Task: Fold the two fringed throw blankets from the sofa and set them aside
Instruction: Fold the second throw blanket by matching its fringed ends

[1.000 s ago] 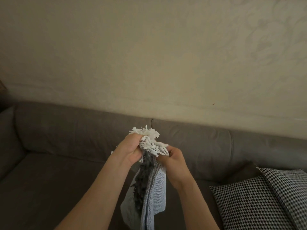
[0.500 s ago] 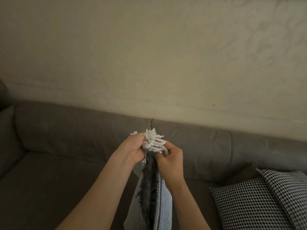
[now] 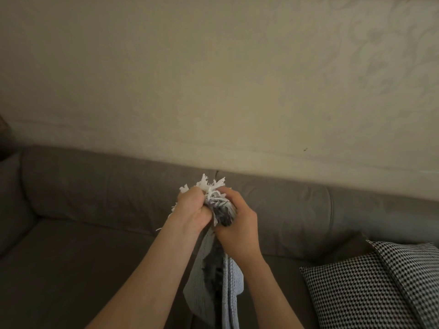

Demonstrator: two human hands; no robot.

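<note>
Here, the left hand [image 3: 193, 211] and the right hand [image 3: 238, 225] sit close together, both with fingers curled tight round the gathered top edge of a pale blue knitted throw blanket [image 3: 202, 283] with a dark fuzzy inner face. Its white fringe [image 3: 211, 188] sprouts upward from between the fists. The blanket's long axis runs vertical, hanging straight down below the hands between the forearms. Behind and beneath the hands lies a grey-brown sofa [image 3: 95, 210]. Right of the right hand lean black-and-white houndstooth cushions [image 3: 356, 295].
</note>
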